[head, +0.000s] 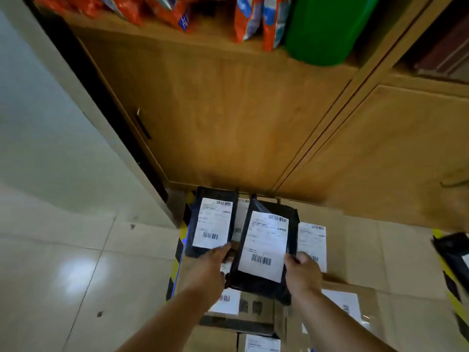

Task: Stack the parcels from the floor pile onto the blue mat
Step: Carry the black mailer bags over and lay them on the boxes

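- A person's right hand (302,270) pinches the right edge of a black plastic mailer bag with a white barcode label (264,246), thumb curled over the bag's face.
- The left hand (215,262) reaches forward with fingers extended, fingertips touching the near edge of a second black mailer with a white label (212,222) lying just to the left; whether it grips anything cannot be told.
- Both bags sit on top of a stack of brown cardboard parcels (256,308) bearing white shipping labels.
- A strip of the blue mat (183,246) shows at the stack's left edge, beside yellow-and-black hazard tape (177,252) on the pale tiled floor (76,262).
- The stack stands against a wooden cabinet (228,118); orange snack packets (243,16) and a green container (322,26) sit on its shelf above.
- Another black mailer (454,252) lies at the far right edge.
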`<state>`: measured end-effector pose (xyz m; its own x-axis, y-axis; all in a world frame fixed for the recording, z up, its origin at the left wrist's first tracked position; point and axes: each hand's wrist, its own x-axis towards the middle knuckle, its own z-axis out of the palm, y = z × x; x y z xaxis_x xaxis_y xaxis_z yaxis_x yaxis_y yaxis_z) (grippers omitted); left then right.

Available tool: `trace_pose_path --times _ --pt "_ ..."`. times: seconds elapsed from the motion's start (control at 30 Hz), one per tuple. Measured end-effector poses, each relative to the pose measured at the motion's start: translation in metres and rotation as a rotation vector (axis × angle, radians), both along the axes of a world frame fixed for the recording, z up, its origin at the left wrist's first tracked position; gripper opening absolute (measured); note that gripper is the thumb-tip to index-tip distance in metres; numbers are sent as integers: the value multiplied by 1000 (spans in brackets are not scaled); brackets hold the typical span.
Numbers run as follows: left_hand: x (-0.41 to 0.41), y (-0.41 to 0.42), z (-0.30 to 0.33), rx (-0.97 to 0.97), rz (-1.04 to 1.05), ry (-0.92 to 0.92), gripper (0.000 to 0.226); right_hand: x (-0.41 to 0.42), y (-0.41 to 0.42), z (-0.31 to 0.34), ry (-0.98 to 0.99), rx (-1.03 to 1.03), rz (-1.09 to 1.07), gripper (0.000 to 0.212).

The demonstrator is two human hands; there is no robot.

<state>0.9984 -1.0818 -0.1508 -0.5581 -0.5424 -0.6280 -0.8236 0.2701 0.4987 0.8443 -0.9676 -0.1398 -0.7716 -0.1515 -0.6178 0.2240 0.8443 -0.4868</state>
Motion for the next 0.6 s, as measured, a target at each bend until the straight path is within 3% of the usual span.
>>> trace_pose_path --times 0.2,0.37,0.6 --pt "-12 -26 -56 -248 -328 -153 92 -18 -21 -53 37 0 67 17" --pt "-17 -43 -87 -488 -630 -298 98 -29 -30 -84 77 4 174 30" --pt "-16 -46 -119 -488 -732 -258 108 -32 -38 -114 11 -76 156 28"
